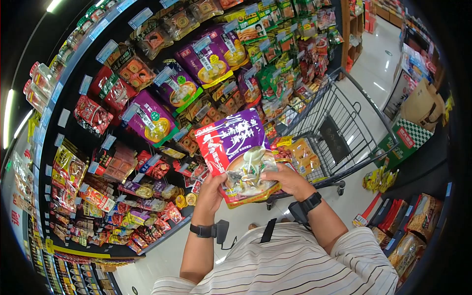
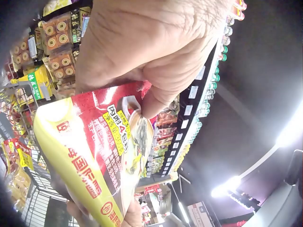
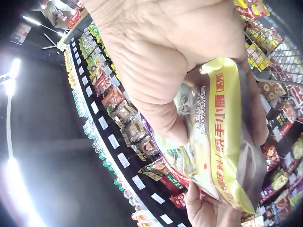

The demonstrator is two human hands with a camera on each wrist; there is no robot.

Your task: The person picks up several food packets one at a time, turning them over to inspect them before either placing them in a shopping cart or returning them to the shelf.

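Left hand: your left hand (image 1: 210,191) grips the lower left edge of the seasoning packet (image 1: 239,153), thumb on the printed front and fingers behind it; the left wrist view shows the thumb (image 2: 158,94) pressed on the red face.
Right hand: your right hand (image 1: 289,179) clasps the lower right corner of the same packet, fingers curled over the front near the picture of the bowl; the right wrist view shows the thumb (image 3: 165,118) lying on the yellow side.
Packet position: you hold it upright in front of your chest, between the shelves and the cart, touching neither.
Handling: it looks like a light, soft foil pouch with a glossy skin, so judge it slippery and likely to flop if held by one corner; the contents probably shift inside.
Where to hold: the two bottom corners you already have, or the flat side seams, should serve best; squeezing the middle may crush what is inside.
Shelf: the snack and seasoning rack (image 1: 147,98) stands just beyond the packet, its hanging packs and price tags crowded close together.
Cart: the wire shopping cart (image 1: 339,128) sits to your right with yellow packs (image 1: 301,153) already in it.
In the way: the cart's rim and handle lie near your right arm, and floor boxes (image 1: 408,231) stand low on the right.
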